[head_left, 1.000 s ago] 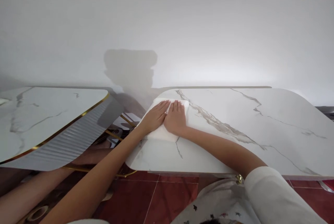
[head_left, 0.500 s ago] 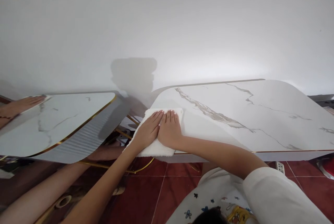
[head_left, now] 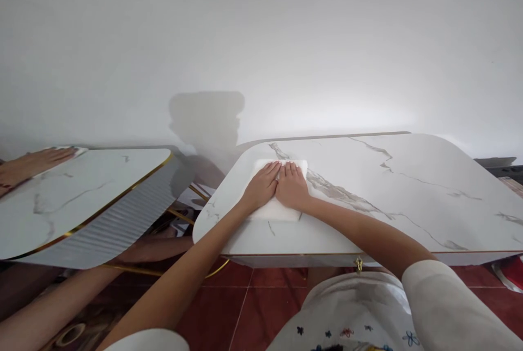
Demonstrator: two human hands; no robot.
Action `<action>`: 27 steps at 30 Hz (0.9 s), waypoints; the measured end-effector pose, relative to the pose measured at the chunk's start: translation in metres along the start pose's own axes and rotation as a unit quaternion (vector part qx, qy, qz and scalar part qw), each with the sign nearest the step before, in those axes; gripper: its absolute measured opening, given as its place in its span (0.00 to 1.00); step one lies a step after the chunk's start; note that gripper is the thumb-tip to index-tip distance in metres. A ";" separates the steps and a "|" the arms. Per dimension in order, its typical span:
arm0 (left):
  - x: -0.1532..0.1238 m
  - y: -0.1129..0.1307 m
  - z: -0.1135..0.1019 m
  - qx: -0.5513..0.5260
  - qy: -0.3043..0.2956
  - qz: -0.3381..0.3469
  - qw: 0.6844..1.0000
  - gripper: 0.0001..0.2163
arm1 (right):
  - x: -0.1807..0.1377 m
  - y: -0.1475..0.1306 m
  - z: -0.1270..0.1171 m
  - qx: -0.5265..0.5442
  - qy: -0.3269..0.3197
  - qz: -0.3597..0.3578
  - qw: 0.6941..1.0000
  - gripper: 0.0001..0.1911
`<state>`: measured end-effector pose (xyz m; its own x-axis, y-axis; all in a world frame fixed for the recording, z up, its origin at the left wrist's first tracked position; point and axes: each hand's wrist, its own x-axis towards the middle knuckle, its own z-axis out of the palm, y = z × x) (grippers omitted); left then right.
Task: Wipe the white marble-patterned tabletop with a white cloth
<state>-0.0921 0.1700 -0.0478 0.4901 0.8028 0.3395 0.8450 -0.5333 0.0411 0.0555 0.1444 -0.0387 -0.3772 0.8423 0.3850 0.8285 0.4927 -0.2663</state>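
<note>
A folded white cloth [head_left: 281, 212] lies flat on the marble-patterned tabletop [head_left: 425, 204], toward its left part. My left hand [head_left: 261, 187] presses flat on the cloth with fingers stretched forward. Beside it, touching at the thumbs, my right hand [head_left: 293, 186] also rests flat on the cloth, fingers extended. Both palms are hidden against the fabric. Grey-brown veining runs across the tabletop just right of the cloth.
To the left stands a second marble-patterned table [head_left: 90, 193] with a gold edge. Another person's hand [head_left: 44, 163] rests on a white cloth there. A white wall [head_left: 327, 56] rises behind both tables. Red floor tiles [head_left: 220, 307] show below.
Both my hands and the cloth have slid right and away from the front left edge, further onto the tabletop. The other person's hand has shifted slightly right.
</note>
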 end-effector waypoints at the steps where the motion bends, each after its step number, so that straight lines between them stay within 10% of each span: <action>1: 0.012 -0.007 0.003 -0.004 0.001 -0.002 1.000 0.26 | 0.011 0.007 0.003 -0.003 -0.004 0.002 1.000 0.28; 17: 0.131 -0.090 0.045 -0.019 0.039 -0.056 0.998 0.23 | 0.144 0.072 0.038 0.000 -0.018 0.014 1.000 0.26; 27: 0.158 -0.088 0.064 0.025 0.048 -0.053 0.997 0.21 | 0.152 0.098 0.038 -0.010 -0.018 0.023 1.000 0.26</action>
<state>-0.0759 0.3607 -0.0582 0.3773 0.8227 0.4252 0.9014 -0.4315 0.0350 0.0632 0.3291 -0.0396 -0.3534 0.8712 0.3408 0.8531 0.4496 -0.2648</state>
